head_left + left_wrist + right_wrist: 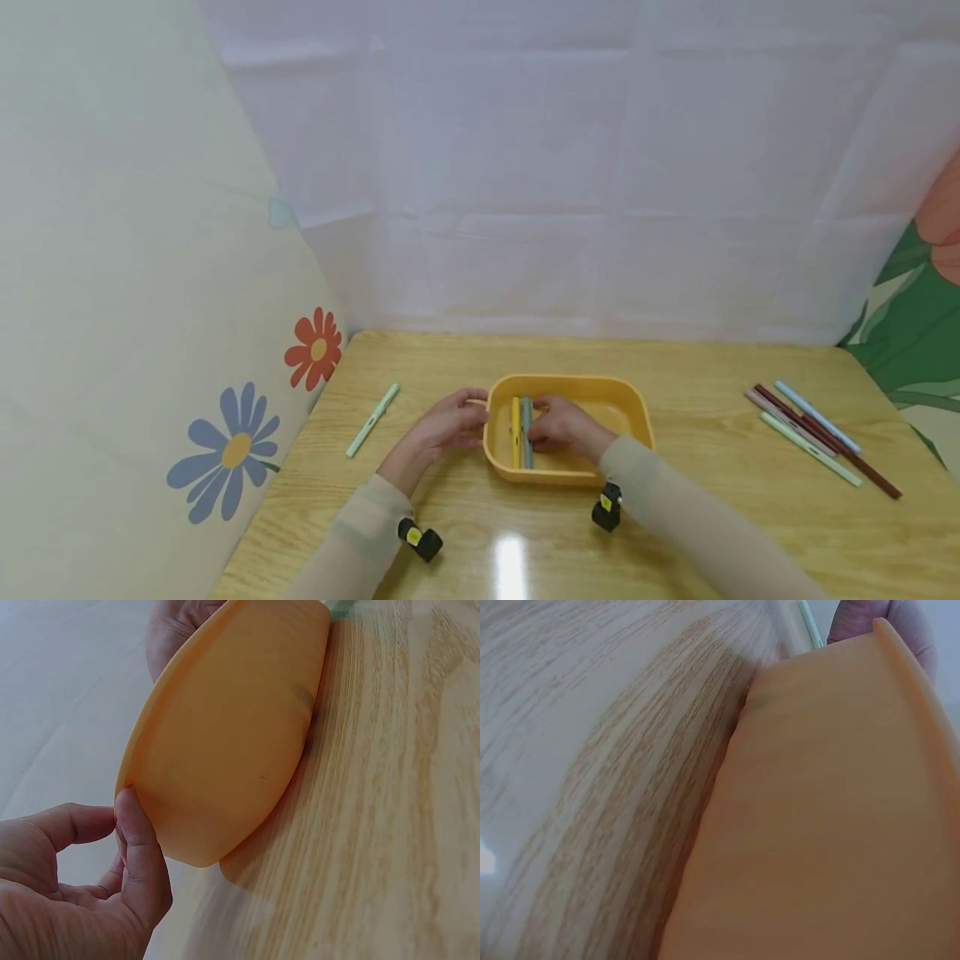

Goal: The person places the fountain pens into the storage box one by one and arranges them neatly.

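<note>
A yellow-orange plastic bin (573, 477) stands on the table. Inside, along its left wall, lie a yellow pen (516, 433) and a grey-blue pen (527, 458), side by side. My right hand (562, 423) reaches into the bin, its curled fingers at the right side of the grey-blue pen. At the bin's left end, my left hand (450, 423) pinches the rim with thumb and finger, seen closely in the left wrist view. The bin's outer wall (825, 802) fills much of the right wrist view and hides the right hand's fingertips there.
A light green pen (372, 420) lies alone at the table's left. Several pens lie together at the right, among them a light blue pen (817, 417), a dark red pen (873, 480) and another light green pen (810, 448). A white cloth (510, 167) hangs behind the table.
</note>
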Action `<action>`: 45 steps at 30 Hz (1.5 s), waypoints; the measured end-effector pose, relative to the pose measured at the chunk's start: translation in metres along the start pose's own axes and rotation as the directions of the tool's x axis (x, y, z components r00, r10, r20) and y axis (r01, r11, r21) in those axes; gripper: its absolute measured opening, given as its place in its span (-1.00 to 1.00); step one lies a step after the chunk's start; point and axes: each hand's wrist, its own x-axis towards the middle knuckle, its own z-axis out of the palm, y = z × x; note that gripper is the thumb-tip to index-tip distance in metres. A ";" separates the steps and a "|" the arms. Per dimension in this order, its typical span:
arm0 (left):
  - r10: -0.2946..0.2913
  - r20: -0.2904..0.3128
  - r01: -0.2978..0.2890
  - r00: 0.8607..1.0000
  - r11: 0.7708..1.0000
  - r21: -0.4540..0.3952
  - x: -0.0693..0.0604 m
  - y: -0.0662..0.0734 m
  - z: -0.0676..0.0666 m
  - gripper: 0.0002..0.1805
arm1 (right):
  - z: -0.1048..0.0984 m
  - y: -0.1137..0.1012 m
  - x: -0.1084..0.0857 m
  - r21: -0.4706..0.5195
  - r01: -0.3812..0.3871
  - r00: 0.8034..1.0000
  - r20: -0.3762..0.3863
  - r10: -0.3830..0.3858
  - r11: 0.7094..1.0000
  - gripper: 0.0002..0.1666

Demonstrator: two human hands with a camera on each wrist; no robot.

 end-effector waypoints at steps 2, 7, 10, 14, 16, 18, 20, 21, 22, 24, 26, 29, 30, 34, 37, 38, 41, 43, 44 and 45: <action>0.001 0.002 -0.001 1.000 1.000 0.002 0.000 0.000 0.001 -0.49 | -0.001 0.000 -0.001 -0.009 -0.010 1.000 -0.003 0.010 1.000 -0.20; 0.001 0.005 -0.001 1.000 1.000 0.007 0.000 0.000 0.001 -0.49 | -0.003 0.002 -0.003 -0.032 -0.009 1.000 -0.007 0.009 0.999 -0.30; 0.004 0.012 -0.004 1.000 1.000 0.005 0.000 -0.002 0.001 -0.48 | -0.006 0.005 -0.003 0.005 -0.012 1.000 -0.003 0.012 1.000 -0.33; 0.007 0.014 -0.007 1.000 1.000 0.003 0.000 -0.003 0.002 -0.49 | -0.016 0.011 -0.006 0.058 0.011 1.000 0.029 -0.013 0.998 -0.36; 0.008 0.014 -0.008 1.000 1.000 0.006 0.001 -0.003 0.002 -0.50 | -0.024 0.012 -0.010 0.072 0.037 0.998 0.040 -0.040 0.997 -0.39; 0.008 0.016 -0.008 1.000 1.000 0.008 0.001 -0.003 0.002 -0.50 | -0.032 0.013 -0.016 0.071 0.072 0.996 0.044 -0.075 0.995 -0.41; 0.010 0.018 -0.010 1.000 1.000 0.011 0.001 -0.003 0.002 -0.49 | -0.042 0.013 -0.022 0.075 0.099 0.993 0.049 -0.103 0.992 -0.41; 0.008 0.015 -0.008 1.000 1.000 0.011 0.001 -0.002 0.001 -0.48 | -0.047 0.013 -0.025 0.072 0.111 0.992 0.053 -0.115 0.991 -0.42; 0.008 0.014 -0.009 1.000 1.000 0.012 0.000 -0.002 0.001 -0.48 | -0.052 0.012 -0.028 0.070 0.123 0.990 0.057 -0.127 0.990 -0.42; 0.011 0.011 -0.011 1.000 1.000 0.012 0.000 -0.001 0.001 -0.47 | -0.062 0.010 -0.035 0.065 0.150 0.986 0.067 -0.155 0.987 -0.41; 0.011 0.004 -0.011 1.000 1.000 0.010 0.000 0.000 0.000 -0.47 | -0.072 0.008 -0.042 0.051 0.174 0.981 0.074 -0.177 0.983 -0.39; 0.013 0.000 -0.013 1.000 1.000 0.013 -0.001 0.000 0.000 -0.48 | -0.086 0.007 -0.052 0.037 0.197 0.976 0.084 -0.199 0.980 -0.34; 0.015 0.000 -0.015 1.000 1.000 0.015 -0.001 0.001 0.000 -0.49 | -0.091 0.008 -0.055 0.035 0.202 0.975 0.085 -0.204 0.979 -0.33; 0.014 -0.003 -0.014 1.000 1.000 0.020 -0.001 0.001 0.000 -0.49 | -0.107 0.011 -0.066 0.030 0.233 0.968 0.092 -0.235 0.972 -0.29; 0.010 -0.003 -0.010 1.000 1.000 0.025 0.000 0.001 0.000 -0.49 | -0.119 0.013 -0.075 0.018 0.247 0.966 0.075 -0.248 0.969 -0.27; 0.006 -0.005 -0.006 1.000 1.000 0.025 0.000 0.001 0.000 -0.48 | -0.123 0.013 -0.077 0.012 0.249 0.966 0.069 -0.249 0.968 -0.27; 0.008 0.003 -0.008 1.000 0.999 0.035 0.001 0.001 -0.001 -0.47 | -0.135 0.014 -0.084 -0.017 0.242 0.970 0.030 -0.242 0.970 -0.23; 0.008 0.007 -0.008 1.000 0.999 0.037 0.002 0.001 -0.001 -0.47 | -0.143 0.015 -0.088 -0.035 0.242 0.970 0.000 -0.242 0.970 -0.21; 0.009 0.008 -0.010 1.000 0.999 0.037 0.002 0.001 -0.001 -0.47 | -0.147 0.016 -0.090 -0.043 0.244 0.969 -0.015 -0.245 0.969 -0.19; 0.010 0.009 -0.010 1.000 0.999 0.038 0.002 0.001 -0.001 -0.47 | -0.150 0.017 -0.092 -0.048 0.247 0.968 -0.028 -0.249 0.968 -0.18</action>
